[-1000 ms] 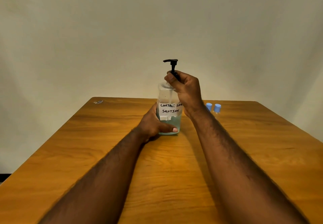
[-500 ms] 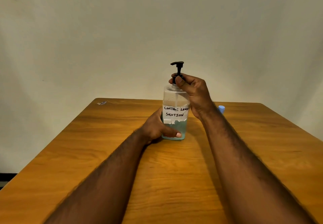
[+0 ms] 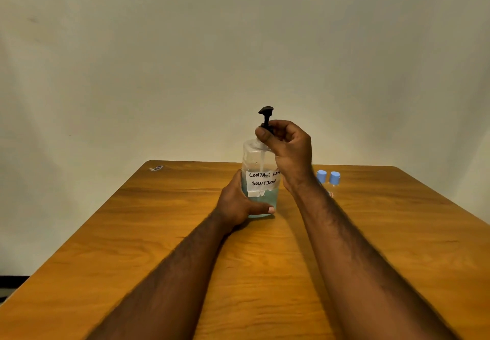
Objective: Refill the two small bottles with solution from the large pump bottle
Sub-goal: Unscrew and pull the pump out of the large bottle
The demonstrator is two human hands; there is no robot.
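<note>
A large clear pump bottle [image 3: 258, 165] with pale blue liquid and a handwritten white label stands upright on the wooden table [image 3: 159, 233]. My left hand [image 3: 238, 204] wraps around its lower part from the left. My right hand [image 3: 287, 148] pinches the black pump collar at the bottle's neck; the black pump head [image 3: 266, 111] sticks up above my fingers. Two small bottles with blue caps [image 3: 321, 176] [image 3: 334, 178] stand side by side behind my right wrist, their clear bodies partly hidden.
A small scrap of paper or wrapper [image 3: 156, 168] lies at the table's far left corner. A plain pale wall rises behind the table's far edge.
The pump head has turned, its spout now pointing toward me instead of left. The view has shifted, so both blue caps show again beside my right wrist.
</note>
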